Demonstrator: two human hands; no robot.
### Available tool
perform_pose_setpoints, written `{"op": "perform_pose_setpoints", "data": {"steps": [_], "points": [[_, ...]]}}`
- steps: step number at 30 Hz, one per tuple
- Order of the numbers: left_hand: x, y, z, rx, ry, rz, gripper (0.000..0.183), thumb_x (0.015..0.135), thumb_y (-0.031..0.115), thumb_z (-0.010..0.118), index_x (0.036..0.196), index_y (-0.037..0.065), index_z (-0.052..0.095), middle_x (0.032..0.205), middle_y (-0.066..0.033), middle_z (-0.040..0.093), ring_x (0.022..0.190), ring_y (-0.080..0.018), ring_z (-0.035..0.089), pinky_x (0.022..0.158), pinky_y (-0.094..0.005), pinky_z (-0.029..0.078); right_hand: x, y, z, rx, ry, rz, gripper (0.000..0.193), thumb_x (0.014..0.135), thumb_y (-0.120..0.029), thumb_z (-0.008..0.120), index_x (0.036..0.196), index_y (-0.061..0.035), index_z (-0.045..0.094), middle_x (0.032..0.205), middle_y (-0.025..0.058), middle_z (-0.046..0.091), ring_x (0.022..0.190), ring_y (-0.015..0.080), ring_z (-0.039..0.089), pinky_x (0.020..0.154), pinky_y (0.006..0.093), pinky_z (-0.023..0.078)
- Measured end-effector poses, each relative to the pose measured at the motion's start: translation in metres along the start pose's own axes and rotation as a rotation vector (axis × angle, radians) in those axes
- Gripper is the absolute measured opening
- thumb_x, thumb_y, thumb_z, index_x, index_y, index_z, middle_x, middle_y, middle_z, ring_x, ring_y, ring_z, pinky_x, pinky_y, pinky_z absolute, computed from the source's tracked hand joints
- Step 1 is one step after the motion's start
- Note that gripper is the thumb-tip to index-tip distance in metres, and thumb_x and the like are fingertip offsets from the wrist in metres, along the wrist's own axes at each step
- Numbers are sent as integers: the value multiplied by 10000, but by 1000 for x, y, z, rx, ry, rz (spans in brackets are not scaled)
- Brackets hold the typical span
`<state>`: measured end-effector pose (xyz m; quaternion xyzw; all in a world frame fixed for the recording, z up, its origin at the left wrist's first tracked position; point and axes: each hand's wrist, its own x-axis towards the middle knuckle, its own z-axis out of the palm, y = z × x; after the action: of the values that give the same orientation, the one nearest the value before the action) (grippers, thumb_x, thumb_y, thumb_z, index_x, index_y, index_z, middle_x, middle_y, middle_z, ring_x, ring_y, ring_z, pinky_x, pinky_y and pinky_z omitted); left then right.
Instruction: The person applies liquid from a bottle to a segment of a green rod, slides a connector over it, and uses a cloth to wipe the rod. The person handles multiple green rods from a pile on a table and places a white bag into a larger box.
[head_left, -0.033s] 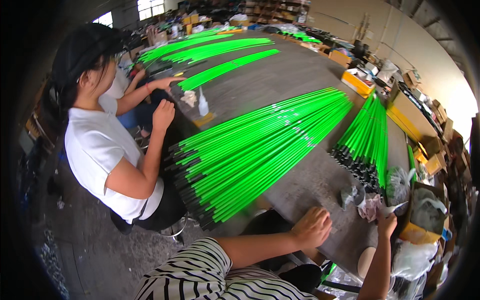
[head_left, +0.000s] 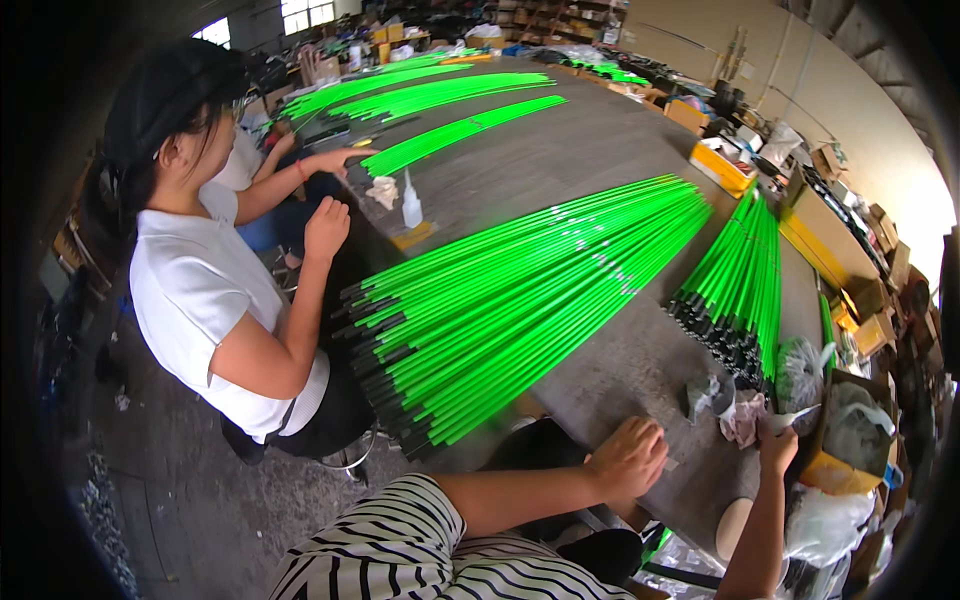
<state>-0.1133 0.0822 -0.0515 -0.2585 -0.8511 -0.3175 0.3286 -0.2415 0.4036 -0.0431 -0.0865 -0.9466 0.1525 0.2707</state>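
Left hand rests curled on the surface; green rods fan toward eleven o'clock. Right hand pinches a white strip.

I see a long grey worktable running away from me. Its largest load is a broad fan of bright green rods with black ends, and I place the rest from that fan. Just right of it lies a smaller bundle of green rods. Beyond the fan, further up the table, a white squeeze bottle stands beside a crumpled rag, with a thin strip of green rods behind them. Near the fan's right front, crumpled cloths lie on the tabletop.
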Motion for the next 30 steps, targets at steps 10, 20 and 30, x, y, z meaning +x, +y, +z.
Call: {"op": "perform_pose_setpoints", "data": {"steps": [10,20,30], "points": [[19,7,9,-118,-24,97,116,688,126,564,719,21,526,817,-135,510,797,-283,514,688,-376,421,-1,-2,-49,-37,-267,259,388,641,-353,713,747,6,609,622,131,590,569,219,566,544,367,443],[6,20,13,118,-34,97,133,737,127,553,826,28,559,904,-116,512,901,-302,499,785,-409,398,-26,77,-190,-418,106,326,516,629,-376,723,962,-12,576,1028,157,558,960,298,545,817,382,440],[13,16,10,184,-62,102,154,723,119,553,854,38,553,896,-116,507,889,-304,498,771,-412,394,-19,149,-225,-453,-181,450,1298,491,-356,821,1377,-150,-105,1333,162,352,1286,288,262,1042,518,86]]}}
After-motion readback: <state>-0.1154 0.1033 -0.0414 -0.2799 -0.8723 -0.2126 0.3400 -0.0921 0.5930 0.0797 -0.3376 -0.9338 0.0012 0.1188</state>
